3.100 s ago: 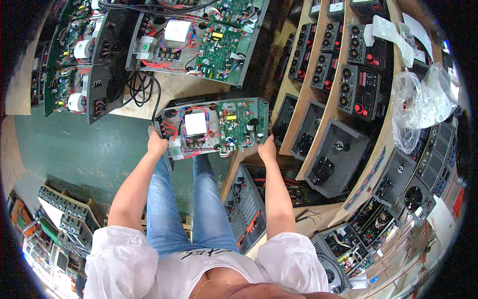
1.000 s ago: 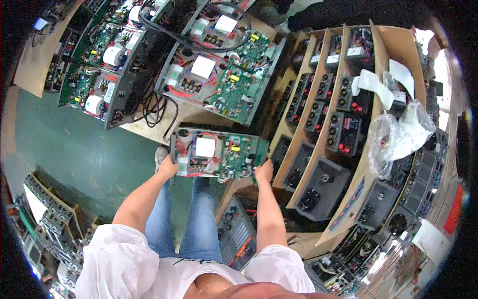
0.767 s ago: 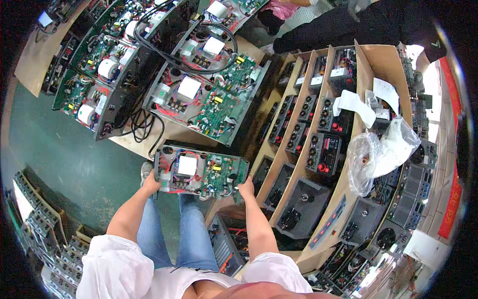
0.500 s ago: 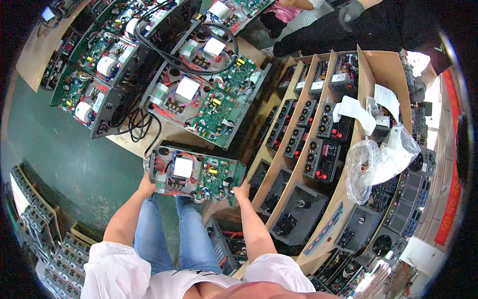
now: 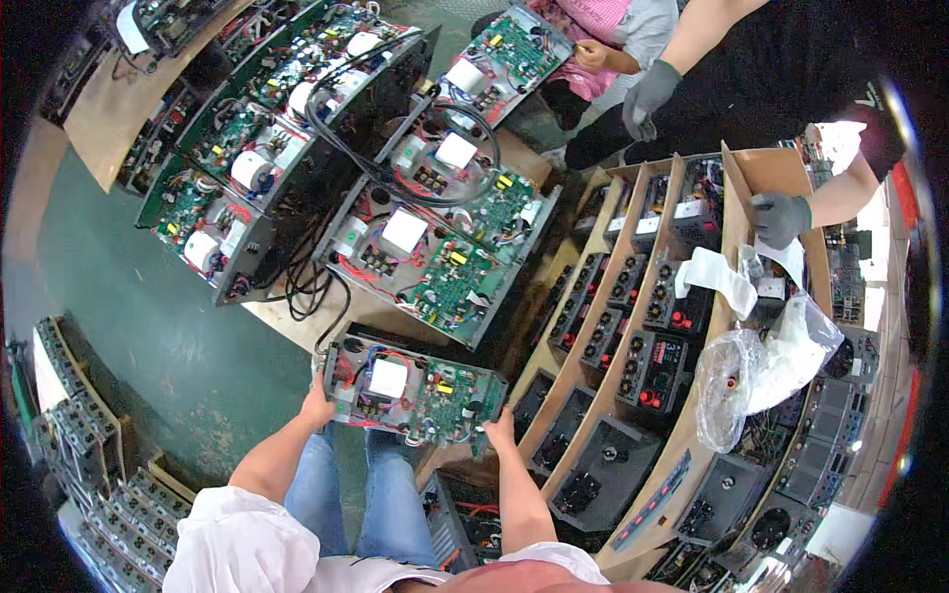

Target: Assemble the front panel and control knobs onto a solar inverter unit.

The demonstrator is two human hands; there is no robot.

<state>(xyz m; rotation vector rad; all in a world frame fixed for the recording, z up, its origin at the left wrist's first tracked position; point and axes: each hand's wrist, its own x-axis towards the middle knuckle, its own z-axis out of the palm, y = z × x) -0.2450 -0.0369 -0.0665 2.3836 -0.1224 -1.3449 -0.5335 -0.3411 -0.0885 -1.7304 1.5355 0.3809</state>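
Note:
Between my two hands is an open metal chassis [image 5: 348, 407], held about level above my legs. It has a green circuit board [image 5: 457, 400], red wires and a white block [image 5: 388, 378] inside. My left hand [image 5: 317, 403] is closed round its left end. At the right end, my right hand [image 5: 501, 427] grips the edge near the board's corner. Just beyond it, similar open chassis [image 5: 440, 267] stand in a row on a wooden board [image 5: 282, 321]. A black cable [image 5: 334, 308] hangs down close to the held chassis's left corner.
More open units [image 5: 213, 252] stand at the left. On the right, a wooden rack [image 5: 727, 435] holds black units [image 5: 652, 371]; a clear plastic bag [image 5: 722, 395] lies on it. A co-worker's gloved hands [image 5: 649, 97] reach in at the far right. Another person's hand [image 5: 593, 55] is beyond.
The view has shifted, so most things sit lower and further right. I still hold the chassis with both hands. A co-worker's second gloved hand now shows at the rack's far end.

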